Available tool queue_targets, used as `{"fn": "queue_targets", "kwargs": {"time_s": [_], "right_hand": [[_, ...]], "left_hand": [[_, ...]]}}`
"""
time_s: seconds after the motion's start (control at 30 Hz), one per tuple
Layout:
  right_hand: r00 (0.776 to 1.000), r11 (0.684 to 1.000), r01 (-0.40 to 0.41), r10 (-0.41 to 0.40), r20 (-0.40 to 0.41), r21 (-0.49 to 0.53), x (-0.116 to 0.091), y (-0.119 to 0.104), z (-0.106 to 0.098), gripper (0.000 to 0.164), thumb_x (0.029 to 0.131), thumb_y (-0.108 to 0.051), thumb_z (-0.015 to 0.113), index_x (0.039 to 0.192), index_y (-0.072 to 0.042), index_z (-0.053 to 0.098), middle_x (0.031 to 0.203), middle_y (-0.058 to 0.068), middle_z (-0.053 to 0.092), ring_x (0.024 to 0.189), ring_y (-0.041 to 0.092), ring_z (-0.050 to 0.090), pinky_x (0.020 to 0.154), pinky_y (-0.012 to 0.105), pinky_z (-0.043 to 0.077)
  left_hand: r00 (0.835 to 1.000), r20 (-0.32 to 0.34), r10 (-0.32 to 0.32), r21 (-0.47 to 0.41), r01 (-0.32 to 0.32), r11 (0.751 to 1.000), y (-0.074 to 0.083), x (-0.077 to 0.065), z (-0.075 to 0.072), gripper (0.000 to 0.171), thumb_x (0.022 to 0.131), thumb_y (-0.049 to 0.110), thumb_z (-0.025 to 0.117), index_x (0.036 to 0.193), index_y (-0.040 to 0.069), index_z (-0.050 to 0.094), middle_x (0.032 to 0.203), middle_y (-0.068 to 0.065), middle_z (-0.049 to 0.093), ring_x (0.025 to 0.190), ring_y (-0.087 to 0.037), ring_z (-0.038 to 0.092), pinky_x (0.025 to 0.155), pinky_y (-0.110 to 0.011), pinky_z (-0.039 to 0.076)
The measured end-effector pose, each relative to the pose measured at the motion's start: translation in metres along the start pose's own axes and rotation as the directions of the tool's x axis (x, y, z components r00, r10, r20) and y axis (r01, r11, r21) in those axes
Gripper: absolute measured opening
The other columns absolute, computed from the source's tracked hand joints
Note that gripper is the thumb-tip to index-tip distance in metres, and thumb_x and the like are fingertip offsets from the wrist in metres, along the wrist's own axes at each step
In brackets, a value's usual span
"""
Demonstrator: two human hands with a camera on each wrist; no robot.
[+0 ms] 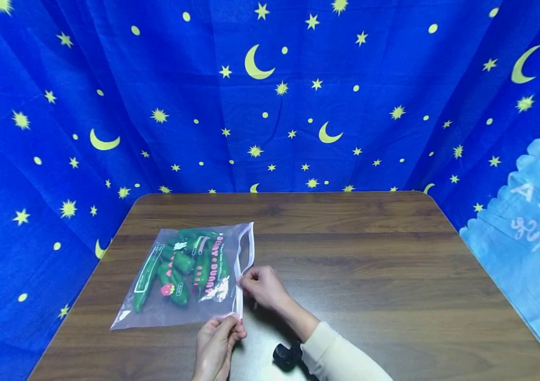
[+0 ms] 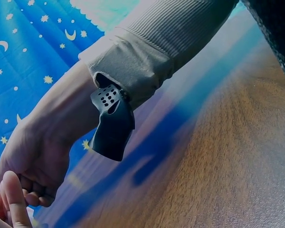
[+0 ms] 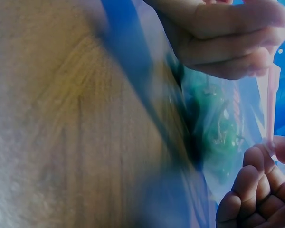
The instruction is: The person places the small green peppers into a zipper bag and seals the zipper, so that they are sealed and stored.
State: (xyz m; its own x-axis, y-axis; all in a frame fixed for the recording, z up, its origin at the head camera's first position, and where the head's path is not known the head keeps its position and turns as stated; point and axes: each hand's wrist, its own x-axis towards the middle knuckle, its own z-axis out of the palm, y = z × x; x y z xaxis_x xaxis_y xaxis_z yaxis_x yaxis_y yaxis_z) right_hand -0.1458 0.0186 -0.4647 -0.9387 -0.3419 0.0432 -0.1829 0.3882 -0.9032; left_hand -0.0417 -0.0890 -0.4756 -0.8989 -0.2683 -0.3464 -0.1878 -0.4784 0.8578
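Observation:
A clear zip bag (image 1: 184, 312) with pink lettering lies on the left half of the table. Inside it are several long green vegetables (image 1: 173, 288) that look like peppers, partly covered by the print. The bag's white zip strip (image 1: 239, 301) faces right, and its far end gapes. My left hand (image 1: 217, 344) pinches the strip's near corner between thumb and fingers. Farther along the same strip, my right hand (image 1: 265, 287) pinches it near the middle. In the right wrist view, both the right hand (image 3: 232, 38) and the left hand (image 3: 261, 190) are at the pinkish strip edge.
A brown wooden table (image 1: 369, 264) carries the bag. The black wrist camera (image 1: 286, 357) sits by my right cuff. Blue cloth (image 1: 298, 106) with moons and stars hangs behind and at the sides, with a light blue cloth (image 1: 536, 222) at right.

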Motion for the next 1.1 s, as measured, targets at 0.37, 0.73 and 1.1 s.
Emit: {"fn": "queue_targets", "kwargs": {"time_s": [0.37,0.73,1.1], "right_hand": [[1.0,1.0,0.014,-0.014,-0.01,-0.005,0.009,-0.002,-0.002,0.028,0.085,-0.018,0.061,0.062,-0.004,0.064,0.055,0.003,0.057,0.041,0.002,0.042,0.039,0.02,0.04],[0.999,0.999,0.034,-0.034,-0.036,-0.026,0.018,-0.002,-0.001,0.028,0.084,-0.018,0.061,0.062,-0.002,0.065,0.053,0.001,0.055,0.044,0.002,0.042,0.043,0.018,0.037],[0.999,0.999,0.015,-0.017,-0.038,-0.041,0.026,-0.003,-0.002,0.028,0.084,-0.018,0.06,0.061,-0.002,0.065,0.052,-0.004,0.052,0.045,0.004,0.042,0.044,0.018,0.036]], "left_hand": [[1.0,-0.009,-0.017,-0.011,0.017,1.0,0.001,-0.001,-0.001,0.004,0.086,-0.002,0.052,0.084,-0.002,0.056,0.066,0.002,0.059,0.055,-0.005,0.057,0.055,-0.018,0.053],[0.999,-0.022,-0.043,-0.003,0.043,0.999,0.002,0.0,-0.001,0.01,0.086,-0.001,0.053,0.078,0.006,0.054,0.067,0.001,0.058,0.055,-0.005,0.057,0.055,-0.018,0.054],[0.998,-0.026,-0.05,-0.004,0.05,0.999,0.002,-0.001,-0.002,0.008,0.087,-0.001,0.053,0.08,0.004,0.054,0.068,0.001,0.059,0.056,-0.005,0.058,0.056,-0.018,0.054]]}}
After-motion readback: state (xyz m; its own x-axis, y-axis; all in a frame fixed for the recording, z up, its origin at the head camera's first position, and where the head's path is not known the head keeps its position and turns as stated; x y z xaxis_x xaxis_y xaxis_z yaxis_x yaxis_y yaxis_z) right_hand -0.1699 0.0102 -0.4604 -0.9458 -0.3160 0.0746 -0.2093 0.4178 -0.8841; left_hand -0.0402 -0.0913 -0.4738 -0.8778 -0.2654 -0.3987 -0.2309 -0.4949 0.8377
